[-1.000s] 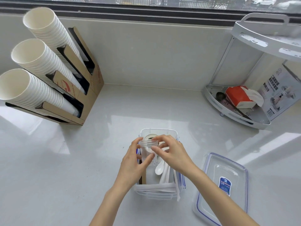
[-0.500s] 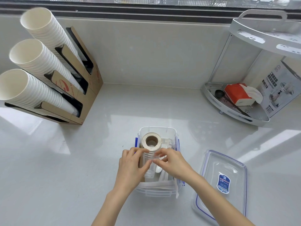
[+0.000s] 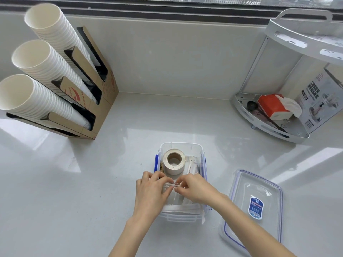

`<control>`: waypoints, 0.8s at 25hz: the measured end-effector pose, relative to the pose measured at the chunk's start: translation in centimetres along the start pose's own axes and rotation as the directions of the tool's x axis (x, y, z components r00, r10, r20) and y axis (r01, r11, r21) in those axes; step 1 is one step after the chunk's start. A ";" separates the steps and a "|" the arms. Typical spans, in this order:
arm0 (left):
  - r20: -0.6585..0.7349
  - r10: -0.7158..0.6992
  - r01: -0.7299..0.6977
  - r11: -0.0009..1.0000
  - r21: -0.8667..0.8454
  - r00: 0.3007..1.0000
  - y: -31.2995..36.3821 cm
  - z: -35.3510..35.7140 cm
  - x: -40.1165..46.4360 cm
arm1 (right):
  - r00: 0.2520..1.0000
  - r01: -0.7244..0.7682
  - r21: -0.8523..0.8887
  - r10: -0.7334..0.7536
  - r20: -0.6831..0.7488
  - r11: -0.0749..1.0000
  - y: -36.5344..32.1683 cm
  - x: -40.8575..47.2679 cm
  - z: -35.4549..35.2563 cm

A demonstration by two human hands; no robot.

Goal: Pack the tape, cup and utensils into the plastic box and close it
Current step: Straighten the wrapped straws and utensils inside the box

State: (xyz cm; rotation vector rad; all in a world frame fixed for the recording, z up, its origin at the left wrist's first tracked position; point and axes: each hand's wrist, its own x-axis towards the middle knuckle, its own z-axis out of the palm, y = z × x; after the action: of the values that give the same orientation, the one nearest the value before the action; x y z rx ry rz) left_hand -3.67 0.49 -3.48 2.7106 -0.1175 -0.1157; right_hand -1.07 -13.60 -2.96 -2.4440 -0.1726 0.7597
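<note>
A clear plastic box (image 3: 181,145) with blue side latches stands open on the white counter in front of me. A roll of beige tape (image 3: 174,161) sits upright in its far end. White plastic utensils (image 3: 193,166) lie along the right side inside. A clear plastic cup (image 3: 172,196) stands in the near half of the box. My left hand (image 3: 150,191) and my right hand (image 3: 196,188) both pinch the cup's rim from either side. The box's clear lid (image 3: 254,206) with a blue label lies flat on the counter to the right.
A cardboard dispenser (image 3: 96,101) with three stacks of white paper cups leans at the back left. A grey corner shelf (image 3: 269,125) at the back right holds a red tissue pack, a black scoop and a printed box. A window runs along the back wall.
Both hands have lowered the clear cup from above the box down into its near half, uncovering the tape roll behind it.
</note>
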 end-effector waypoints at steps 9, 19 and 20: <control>0.013 0.005 -0.005 1.000 0.007 1.000 0.0 0.1 0.0 | 0.992 0.111 -0.513 -0.128 0.002 0.851 0.4 0.5 -2.3; -0.035 0.081 -0.081 0.997 -0.009 0.996 1.0 -1.0 -0.3 | 0.983 0.126 -0.743 -0.184 0.003 0.658 1.7 0.0 -2.8; 0.021 0.123 -0.124 0.992 0.011 0.992 1.3 -1.1 -0.3 | 0.987 0.104 -0.759 -0.159 0.000 0.643 1.5 -0.2 -2.8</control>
State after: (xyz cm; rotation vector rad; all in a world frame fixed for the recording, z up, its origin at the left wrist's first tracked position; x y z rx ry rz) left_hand -3.95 -0.19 -1.93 2.7063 -0.2921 -0.1058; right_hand 0.30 -16.23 -1.78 -3.1929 -0.7842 0.6015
